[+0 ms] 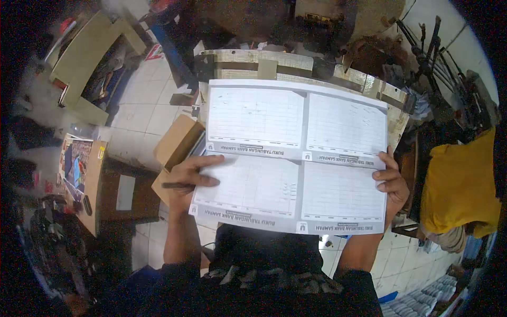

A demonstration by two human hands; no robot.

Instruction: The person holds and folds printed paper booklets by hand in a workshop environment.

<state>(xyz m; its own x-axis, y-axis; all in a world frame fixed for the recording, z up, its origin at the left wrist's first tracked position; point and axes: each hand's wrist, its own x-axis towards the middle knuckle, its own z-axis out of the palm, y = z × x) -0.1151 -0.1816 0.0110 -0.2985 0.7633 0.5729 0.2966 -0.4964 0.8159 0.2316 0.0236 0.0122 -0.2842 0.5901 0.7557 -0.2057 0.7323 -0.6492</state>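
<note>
A large white sheet of paper with grey borders is spread in front of me, printed with ruled tables in several panels and lying upside down to me. A few faint marks show in some rows. My left hand grips its left edge, fingers over the top face. A dark, slim stick, perhaps a pen, also sits between those fingers. At the opposite edge, my right hand is closed around the paper with its fingertips on the face. The thumbs are mostly hidden.
Behind the paper stands a slatted wooden bench. A brown cardboard box is beside my left hand. Farther left is a wooden cabinet. Yellow cloth hangs at the right, below dark metal rods. White tiles cover the floor.
</note>
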